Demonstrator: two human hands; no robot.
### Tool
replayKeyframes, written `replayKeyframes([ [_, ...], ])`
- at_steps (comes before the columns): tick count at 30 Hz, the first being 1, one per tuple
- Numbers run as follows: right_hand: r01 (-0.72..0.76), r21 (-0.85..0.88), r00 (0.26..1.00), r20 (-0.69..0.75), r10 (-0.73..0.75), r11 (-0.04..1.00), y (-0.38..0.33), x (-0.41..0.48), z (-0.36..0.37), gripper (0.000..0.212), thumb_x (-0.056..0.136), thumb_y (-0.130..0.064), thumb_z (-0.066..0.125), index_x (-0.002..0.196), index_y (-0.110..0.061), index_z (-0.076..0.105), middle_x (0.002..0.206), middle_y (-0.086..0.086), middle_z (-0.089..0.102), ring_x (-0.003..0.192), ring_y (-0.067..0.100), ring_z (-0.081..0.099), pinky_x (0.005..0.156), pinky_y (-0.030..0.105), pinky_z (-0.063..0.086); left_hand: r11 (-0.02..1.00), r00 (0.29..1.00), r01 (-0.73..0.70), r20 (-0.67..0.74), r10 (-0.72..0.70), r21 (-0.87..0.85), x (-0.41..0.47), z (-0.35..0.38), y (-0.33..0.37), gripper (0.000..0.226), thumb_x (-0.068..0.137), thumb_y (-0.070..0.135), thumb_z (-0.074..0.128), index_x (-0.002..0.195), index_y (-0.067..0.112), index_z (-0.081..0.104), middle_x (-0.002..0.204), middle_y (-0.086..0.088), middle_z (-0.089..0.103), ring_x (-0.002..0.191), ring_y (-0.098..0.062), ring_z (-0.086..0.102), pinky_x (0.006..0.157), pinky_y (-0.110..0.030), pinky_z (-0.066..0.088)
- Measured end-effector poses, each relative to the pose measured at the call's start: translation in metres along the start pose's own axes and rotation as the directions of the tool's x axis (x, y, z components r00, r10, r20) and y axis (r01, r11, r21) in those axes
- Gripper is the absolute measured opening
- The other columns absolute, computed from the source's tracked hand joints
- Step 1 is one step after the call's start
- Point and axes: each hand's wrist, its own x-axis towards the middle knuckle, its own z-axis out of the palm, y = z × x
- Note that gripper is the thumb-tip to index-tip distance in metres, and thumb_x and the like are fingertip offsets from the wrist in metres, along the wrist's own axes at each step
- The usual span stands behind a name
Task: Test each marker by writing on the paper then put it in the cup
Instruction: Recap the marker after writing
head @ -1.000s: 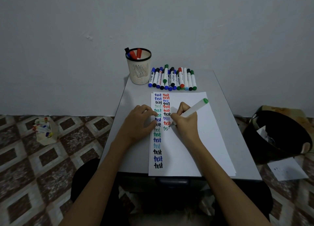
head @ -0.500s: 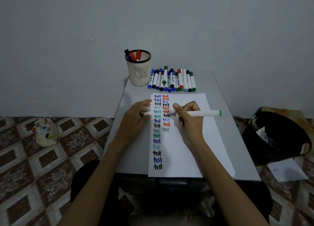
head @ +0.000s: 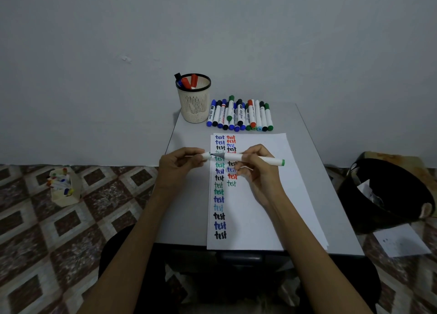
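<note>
Marker (head: 250, 159), level and crosswise above the paper (head: 260, 207), pinched mid-barrel in the right hand (head: 257, 172), nib pointing left at the cap (head: 206, 156) pinched in the left hand (head: 179, 165) just beside it, cup (head: 193, 101) beyond at the worktop's (head: 331, 207) far-left corner, nearer the left of the two hands.

Both bare forearms reach in from the lower edge, the left from 7 o'clock, the right from 5 o'clock. The left hand (head: 181, 166) curls its fingers and pinches a cap (head: 206, 156) on its 3 o'clock side. The right hand (head: 257, 170) grips a marker (head: 256, 159) held level, its tip pointing to 9 o'clock, just at the cap.
</note>
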Motion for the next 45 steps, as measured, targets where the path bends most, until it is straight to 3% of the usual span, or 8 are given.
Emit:
replayKeyframes([
  [8,0.012,-0.162,0.997,0.082,0.002,0.987,0.002,-0.002,0.003,0.015,0.085,0.014,0.058,0.083,-0.001,0.057,0.077,0.019,0.067,0.059,0.026,0.067,0.055,0.029,0.058,0.997,0.995,0.008,0.095,-0.015,0.075,-0.004,-0.001,0.001,0.019,0.076,0.019,0.066,0.094,0.016,0.069,0.09,0.004,0.073,0.081,-0.02,0.07,0.076,-0.025,0.055],
  [16,0.024,-0.142,0.997,0.082,-0.012,0.99,0.002,-0.002,0.008,0.022,0.082,0.011,0.065,0.072,-0.007,0.06,0.075,0.021,0.068,0.064,0.034,0.07,0.061,0.033,0.06,0.998,0.997,0.056,0.056,-0.055,-0.025,-0.003,-0.002,0.004,0.016,0.077,0.001,0.065,0.092,0.007,0.068,0.079,0.0,0.073,0.071,-0.02,0.07,0.068,-0.022,0.056],
  [27,-0.044,-0.091,0.997,0.052,0.049,0.995,0.013,0.003,0.015,0.017,0.083,0.009,0.065,0.078,-0.003,0.054,0.08,0.028,0.064,0.065,0.033,0.069,0.062,0.031,0.059,0.997,1.0,0.005,0.024,-0.007,0.079,0.003,-0.005,0.0,0.016,0.078,0.001,0.066,0.091,0.009,0.069,0.079,0.003,0.073,0.072,-0.022,0.07,0.07,-0.025,0.056],
  [34,-0.239,-0.281,0.935,0.193,0.299,0.929,-0.032,0.022,0.005,0.021,0.085,-0.017,0.063,0.097,0.0,0.065,0.1,0.024,0.071,0.083,0.033,0.072,0.074,0.035,0.061,0.999,0.997,0.034,-0.069,-0.034,0.006,0.002,0.0,0.001,0.017,0.081,0.002,0.063,0.094,0.011,0.068,0.084,0.002,0.072,0.079,-0.019,0.07,0.072,-0.024,0.056],
  [36,-0.163,-0.513,0.932,0.202,0.303,0.843,-0.043,0.031,0.003,0.016,0.083,-0.009,0.068,0.095,0.0,0.069,0.094,0.02,0.073,0.078,0.029,0.072,0.071,0.03,0.061,0.999,0.996,0.021,-0.085,-0.018,0.035,0.002,0.0,0.0,0.017,0.081,0.002,0.064,0.095,0.01,0.067,0.088,-0.003,0.071,0.079,-0.019,0.07,0.072,-0.024,0.056],
  [39,0.097,-0.88,0.925,0.252,0.284,0.465,-0.047,0.044,0.006,0.012,0.077,-0.008,0.078,0.086,-0.009,0.072,0.08,0.009,0.074,0.07,0.022,0.07,0.072,0.032,0.06,0.996,0.995,-0.002,-0.104,0.011,0.09,0.002,0.001,0.001,0.018,0.08,0.001,0.065,0.095,0.011,0.067,0.087,-0.004,0.07,0.076,-0.015,0.069,0.071,-0.019,0.054],
  [43,0.361,-0.93,0.897,0.365,0.25,0.061,-0.046,0.063,0.025,0.026,0.077,-0.013,0.078,0.1,-0.02,0.07,0.088,0.0,0.073,0.074,0.012,0.067,0.08,0.03,0.056,0.996,0.987,-0.029,-0.158,0.041,0.08,0.004,-0.001,-0.002,0.027,0.079,0.003,0.067,0.103,0.017,0.065,0.097,-0.001,0.069,0.082,-0.015,0.069,0.074,-0.021,0.054],
  [45,0.423,-0.9,0.906,0.417,0.073,-0.108,-0.048,0.079,0.035,0.036,0.083,-0.007,0.071,0.117,-0.019,0.068,0.098,0.004,0.072,0.078,0.012,0.063,0.083,0.028,0.053,0.998,0.987,0.002,-0.158,0.009,0.07,0.006,-0.003,-0.004,0.042,0.079,0.007,0.069,0.115,0.024,0.057,0.112,0.002,0.064,0.093,-0.014,0.067,0.079,-0.024,0.054],
])
